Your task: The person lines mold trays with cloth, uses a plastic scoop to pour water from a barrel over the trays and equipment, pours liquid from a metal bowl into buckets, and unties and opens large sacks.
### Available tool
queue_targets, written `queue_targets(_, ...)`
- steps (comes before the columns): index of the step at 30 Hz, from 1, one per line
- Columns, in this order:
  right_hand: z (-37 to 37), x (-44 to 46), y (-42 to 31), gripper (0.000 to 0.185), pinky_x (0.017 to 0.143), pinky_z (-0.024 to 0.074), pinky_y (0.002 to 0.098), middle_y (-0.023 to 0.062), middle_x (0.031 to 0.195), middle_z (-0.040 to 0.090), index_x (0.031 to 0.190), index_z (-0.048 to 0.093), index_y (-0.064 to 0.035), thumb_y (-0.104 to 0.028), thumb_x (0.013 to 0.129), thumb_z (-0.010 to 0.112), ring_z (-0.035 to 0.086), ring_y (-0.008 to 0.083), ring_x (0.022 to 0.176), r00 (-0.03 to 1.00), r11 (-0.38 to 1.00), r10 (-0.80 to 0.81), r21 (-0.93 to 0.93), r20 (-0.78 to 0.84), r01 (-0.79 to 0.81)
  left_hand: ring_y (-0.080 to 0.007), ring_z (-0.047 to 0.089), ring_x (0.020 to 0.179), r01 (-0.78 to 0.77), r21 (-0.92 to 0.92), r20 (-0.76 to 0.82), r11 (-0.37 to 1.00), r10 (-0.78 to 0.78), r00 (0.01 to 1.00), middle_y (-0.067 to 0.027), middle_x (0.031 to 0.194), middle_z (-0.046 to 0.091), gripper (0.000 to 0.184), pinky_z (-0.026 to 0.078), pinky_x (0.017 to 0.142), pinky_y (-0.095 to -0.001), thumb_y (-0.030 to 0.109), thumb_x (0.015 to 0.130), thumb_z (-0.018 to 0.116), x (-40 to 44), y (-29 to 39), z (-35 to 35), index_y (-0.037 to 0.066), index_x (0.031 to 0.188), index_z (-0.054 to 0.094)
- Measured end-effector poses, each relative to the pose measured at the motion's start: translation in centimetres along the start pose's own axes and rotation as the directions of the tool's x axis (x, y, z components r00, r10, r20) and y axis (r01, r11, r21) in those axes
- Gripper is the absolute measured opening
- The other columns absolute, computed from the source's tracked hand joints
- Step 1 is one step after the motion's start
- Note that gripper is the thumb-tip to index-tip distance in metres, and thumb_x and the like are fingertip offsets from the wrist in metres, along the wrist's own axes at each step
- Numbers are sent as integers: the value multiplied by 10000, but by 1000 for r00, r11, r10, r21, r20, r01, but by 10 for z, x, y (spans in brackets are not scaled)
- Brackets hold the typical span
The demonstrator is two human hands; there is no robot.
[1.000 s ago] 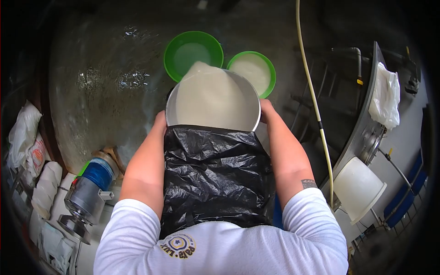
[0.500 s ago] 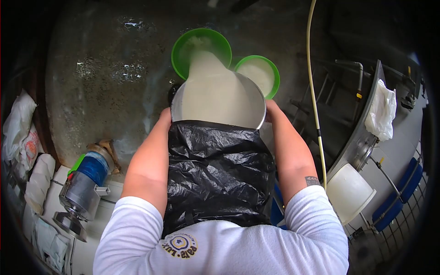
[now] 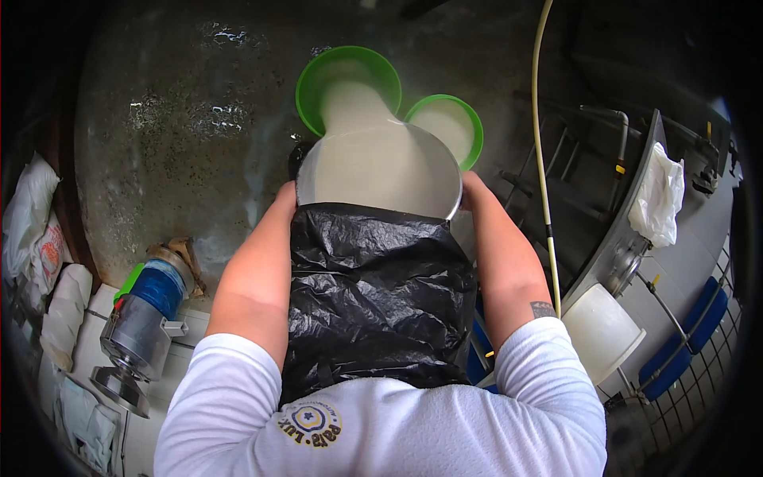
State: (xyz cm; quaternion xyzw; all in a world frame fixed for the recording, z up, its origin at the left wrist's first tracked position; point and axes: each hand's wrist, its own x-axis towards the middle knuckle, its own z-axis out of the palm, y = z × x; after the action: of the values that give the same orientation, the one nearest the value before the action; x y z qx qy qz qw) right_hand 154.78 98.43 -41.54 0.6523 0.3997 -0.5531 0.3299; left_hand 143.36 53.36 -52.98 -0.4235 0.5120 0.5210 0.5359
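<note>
A large metal pot [image 3: 447,168] tips away from me, and whitish liquid [image 3: 369,167] runs over its far lip. The stream falls into a green bucket [image 3: 308,99], whose floor is hidden by the liquid. My left hand [image 3: 287,196] holds the pot at its left side, and my right hand [image 3: 470,191] grips the right side. Most of the fingers are out of sight behind the pot. Beside the first bucket stands a second green bucket [image 3: 478,143] with whitish liquid inside. A black plastic apron [image 3: 373,294] covers my front and meets the pot's near rim.
A pale hose [image 3: 538,143] hangs at the right, near a counter with a white plastic bag [image 3: 658,195] and a white container [image 3: 604,330]. On the left stands a metal machine with a blue band [image 3: 137,334]. White sacks [image 3: 30,215] lie at the far left. The dark floor [image 3: 175,167] looks wet.
The liquid keeps pouring, and its level in the receiving bucket looks higher. Both hands stay on the pot, while the view has shifted slightly.
</note>
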Motion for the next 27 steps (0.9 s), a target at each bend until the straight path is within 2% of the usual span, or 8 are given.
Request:
queue_targets(12, 2, -21, -17, 222, 548, 553, 389, 106, 810, 719, 968, 706, -37, -239, 877, 702, 704, 238, 647, 999, 997, 12, -75, -37, -15, -310, 728, 841, 15, 26, -42, 1000, -13, 999, -173, 996, 753, 355, 579, 742, -452, 294, 897, 676, 8, -4, 7, -6, 1078, 738)
queue_targets(14, -6, -12, -12, 212, 460, 469, 388, 90, 719, 680, 889, 714, -62, -272, 868, 703, 636, 223, 537, 997, 993, 16, -117, -72, -24, -308, 727, 837, 39, -9, -16, 999, -39, 999, -172, 996, 752, 357, 576, 740, -454, 295, 894, 683, 11, -6, 10, -5, 1081, 737)
queue_targets(15, -12, -4, -9, 212, 460, 469, 388, 90, 719, 680, 889, 714, -62, -272, 868, 703, 636, 223, 537, 997, 994, 17, -111, -72, -25, -306, 726, 833, 63, -47, 9, 997, -62, 998, -171, 996, 751, 360, 574, 738, -455, 297, 891, 690, 12, -6, 10, -4, 1083, 736)
queue_targets(17, -24, 23, 1, 223, 400, 349, 370, 70, 632, 624, 796, 705, -103, -320, 846, 717, 539, 192, 447, 994, 991, 51, -118, -94, -62, -302, 724, 825, 53, -16, 14, 998, -53, 999, -170, 992, 751, 357, 573, 735, -457, 296, 890, 695, 2, -2, 16, -2, 1082, 736)
queue_targets(21, -30, 21, 0, 242, 391, 268, 341, 50, 580, 582, 731, 685, -134, -353, 821, 734, 470, 162, 407, 989, 977, 19, -208, -146, -49, -302, 716, 908, 72, 23, 24, 997, -73, 997, -178, 1084, 739, 395, 563, 781, -464, 309, 914, 679, 17, -1, 8, -10, 1143, 722)
queue_targets(22, -52, 56, 12, 264, 531, 424, 415, 114, 768, 664, 877, 714, -73, -336, 857, 726, 601, 235, 603, 994, 972, 64, -222, -83, -81, -302, 716, 910, 75, 28, 30, 997, -76, 997, -179, 1085, 739, 396, 562, 782, -463, 309, 914, 679, 14, 1, 9, -10, 1144, 722)
queue_targets(24, -59, 68, 21, 334, 672, 579, 489, 178, 956, 746, 1023, 744, -13, -320, 893, 719, 732, 308, 799, 993, 964, 116, -240, -17, -117, -302, 715, 913, 71, 38, 31, 997, -72, 997, -179, 1087, 738, 397, 562, 785, -463, 310, 915, 678, 10, 5, 9, -10, 1145, 722)
queue_targets(27, -30, 14, 2, 341, 699, 582, 495, 183, 955, 742, 1029, 738, 9, -306, 900, 715, 732, 318, 817, 996, 991, 92, -96, 1, -92, -302, 714, 917, 70, 52, 35, 996, -72, 997, -179, 1090, 737, 399, 561, 788, -463, 312, 916, 677, 8, 8, 9, -11, 1147, 721)
